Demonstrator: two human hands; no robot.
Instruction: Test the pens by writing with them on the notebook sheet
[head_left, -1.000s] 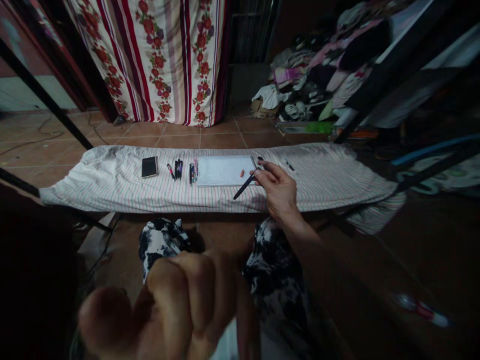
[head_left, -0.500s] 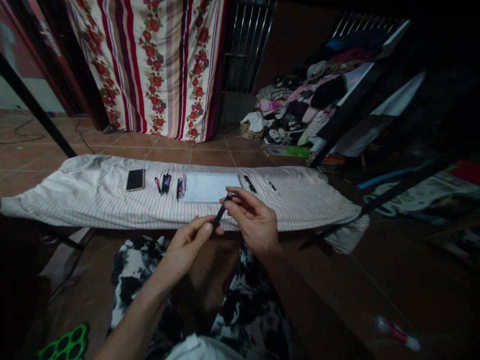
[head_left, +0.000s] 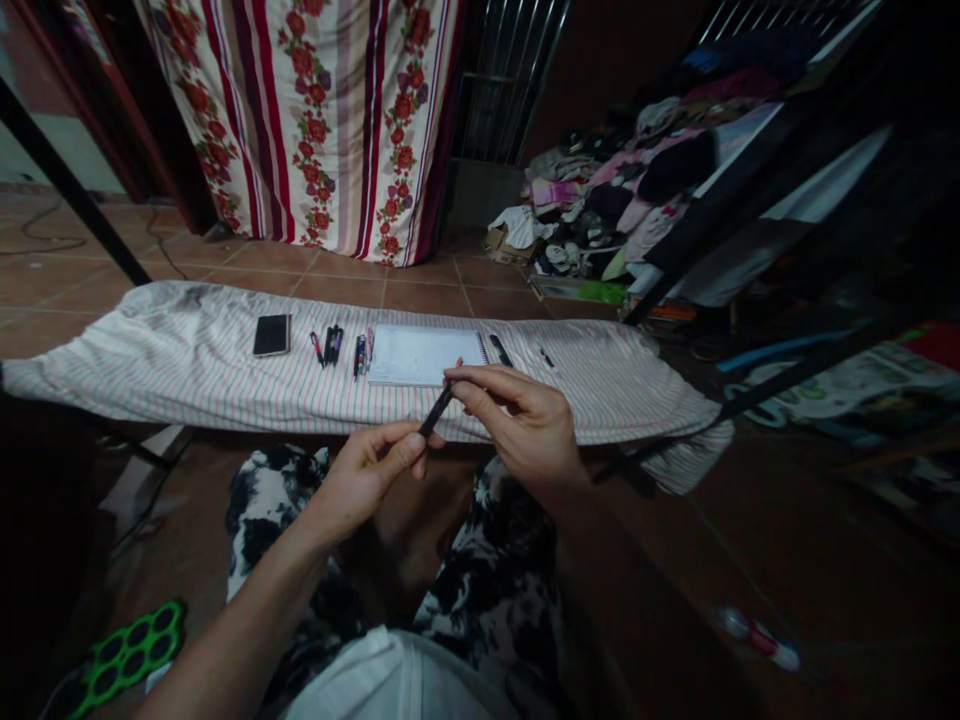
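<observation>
Both my hands hold one dark pen (head_left: 436,410) in front of me, above my knees. My left hand (head_left: 369,470) pinches its lower end and my right hand (head_left: 521,425) pinches its upper end. Beyond them a long striped cloth (head_left: 187,370) lies on the tiled floor. On it rest a white spiral notebook (head_left: 424,354), a dark phone (head_left: 271,334), several pens (head_left: 341,346) left of the notebook, and another dark pen (head_left: 500,350) right of it.
A floral striped curtain (head_left: 337,120) hangs at the back. A heap of clothes (head_left: 600,210) and a dark frame (head_left: 750,200) stand at the right. A green perforated object (head_left: 120,660) lies at the lower left. A small tube (head_left: 757,636) lies on the floor at right.
A second ago my right hand held the pen alone over the cloth and my left hand was close to the camera. Now both hands grip the pen near my knees.
</observation>
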